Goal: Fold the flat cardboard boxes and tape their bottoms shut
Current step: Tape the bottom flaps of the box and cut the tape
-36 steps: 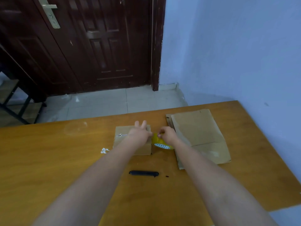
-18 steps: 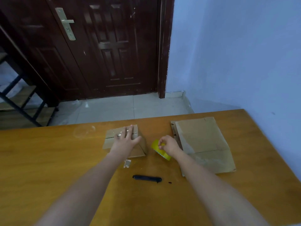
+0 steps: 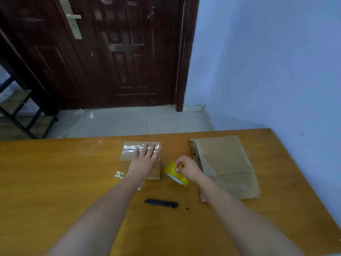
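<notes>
Left hand (image 3: 144,161) flat, fingers straight, pressing shiny tape onto small folded box (image 3: 140,159) in mid table (image 3: 55,182). Right hand (image 3: 188,168) pinching yellow tape roll (image 3: 175,174) just beside box. Flat boxes (image 3: 225,167) waiting at right. Black cutter (image 3: 161,203) near. Could wrinkle or peel if rubbed crooked; box could slide.

A small folded cardboard box (image 3: 156,170) stands on the wooden table (image 3: 55,172), with a shiny strip of clear tape (image 3: 131,147) running across its top near the far edge. Just right of the box, a yellow tape roll (image 3: 175,175) sits tilted. Farther right of the box, a stack of flat cardboard boxes (image 3: 227,163) lies flat, brown and creased.
</notes>
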